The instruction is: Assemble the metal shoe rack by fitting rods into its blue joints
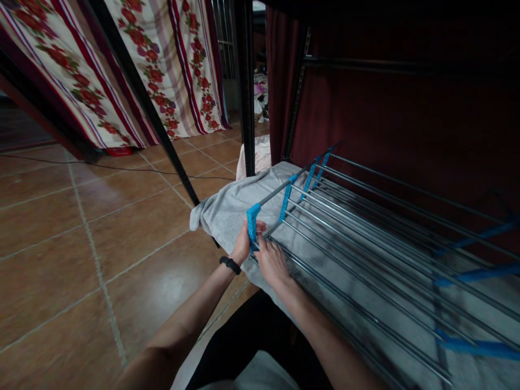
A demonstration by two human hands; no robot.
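Observation:
A metal drying rack (325, 203) with grey rods and blue plastic joints lies on a grey blanket (227, 208). My left hand (242, 242) wears a black wristband (230, 265) and is closed around the blue corner bracket (252, 216) at the rack's near left end. Its fingers pass behind the bracket. Just right of it, my right hand (272, 260) has its fingers bent over the lower end of the same bracket, where the rods meet it. The fingertips of my right hand are partly hidden.
Black metal posts (245, 92) rise by the blanket's far edge, and another slants at the left. Dark red cloth (365, 108) hangs behind the rack. A flowered curtain (162, 70) hangs over the tiled floor (134, 227), where a thin cable (150, 170) runs.

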